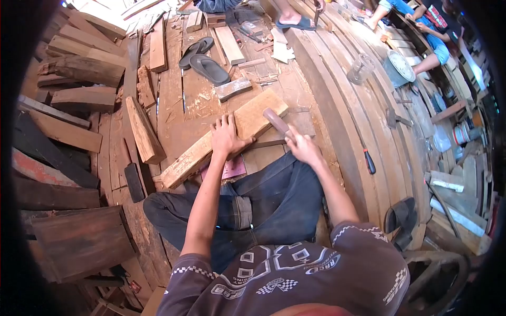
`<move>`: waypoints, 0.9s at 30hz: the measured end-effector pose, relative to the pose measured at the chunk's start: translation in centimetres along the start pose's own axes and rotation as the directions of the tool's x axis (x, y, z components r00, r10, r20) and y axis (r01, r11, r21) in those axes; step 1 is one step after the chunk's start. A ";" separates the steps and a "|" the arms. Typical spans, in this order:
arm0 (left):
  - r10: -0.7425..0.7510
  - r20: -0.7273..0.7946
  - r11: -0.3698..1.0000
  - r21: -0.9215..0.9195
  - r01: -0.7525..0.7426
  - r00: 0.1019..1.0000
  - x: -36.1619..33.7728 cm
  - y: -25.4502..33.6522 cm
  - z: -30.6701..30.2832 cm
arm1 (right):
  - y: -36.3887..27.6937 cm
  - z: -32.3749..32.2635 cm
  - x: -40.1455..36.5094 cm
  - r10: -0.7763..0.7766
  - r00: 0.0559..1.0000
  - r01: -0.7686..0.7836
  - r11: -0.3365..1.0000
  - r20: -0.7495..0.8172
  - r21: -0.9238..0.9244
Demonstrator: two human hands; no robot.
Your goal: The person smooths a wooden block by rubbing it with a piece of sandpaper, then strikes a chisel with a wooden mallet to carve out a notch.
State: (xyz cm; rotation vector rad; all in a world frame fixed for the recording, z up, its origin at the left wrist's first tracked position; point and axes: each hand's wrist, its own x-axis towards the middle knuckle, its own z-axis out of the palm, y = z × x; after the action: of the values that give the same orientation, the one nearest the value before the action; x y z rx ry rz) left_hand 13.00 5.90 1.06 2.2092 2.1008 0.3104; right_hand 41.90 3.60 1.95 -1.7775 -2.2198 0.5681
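Observation:
A long squared wooden beam (192, 160) lies diagonally on the plank floor in front of my crossed legs. Across its middle rests my left hand (225, 138), fingers spread over the top and thumb stretched to the right. My right hand (304, 149) is closed round a reddish-brown bar-shaped tool (276, 121) with a rounded end. That end overlaps the beam's right part in this view; whether it touches the wood I cannot tell. A grey-topped wooden block (233, 89) lies just beyond the beam, and a pink sheet (232, 168) shows below it.
Wood offcuts (89, 98) crowd the left side. Dark sandals (210, 68) lie ahead. To the right are a screwdriver (368, 161), a hammer (396, 118), a clear jar (361, 69) and a bucket (399, 68). Another person (433, 31) sits at the upper right.

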 end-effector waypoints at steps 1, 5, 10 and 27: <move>-0.003 0.005 1.000 0.003 0.003 1.000 0.0 0.1 -0.2 | 2.1 1.4 0.9 0.002 0.997 0.004 0.997 -0.071 0.081; 0.008 0.001 1.000 -0.002 -0.008 1.000 0.1 -0.2 0.9 | 2.0 1.7 1.6 0.144 0.983 -0.132 0.986 -0.118 0.099; 0.013 0.000 1.000 -0.006 -0.013 1.000 0.1 -0.3 0.3 | 0.5 0.6 0.4 0.017 1.000 -0.017 0.994 -0.004 0.107; 0.001 0.006 1.000 -0.013 -0.001 1.000 -0.3 0.2 -0.4 | -0.9 0.1 -0.8 -0.012 1.000 0.011 0.999 0.019 0.030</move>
State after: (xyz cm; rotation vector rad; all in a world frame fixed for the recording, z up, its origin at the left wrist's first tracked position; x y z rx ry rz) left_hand 13.13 5.59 1.46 2.2016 2.0884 0.3160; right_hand 41.31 2.63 2.33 -1.7508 -2.2207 0.6147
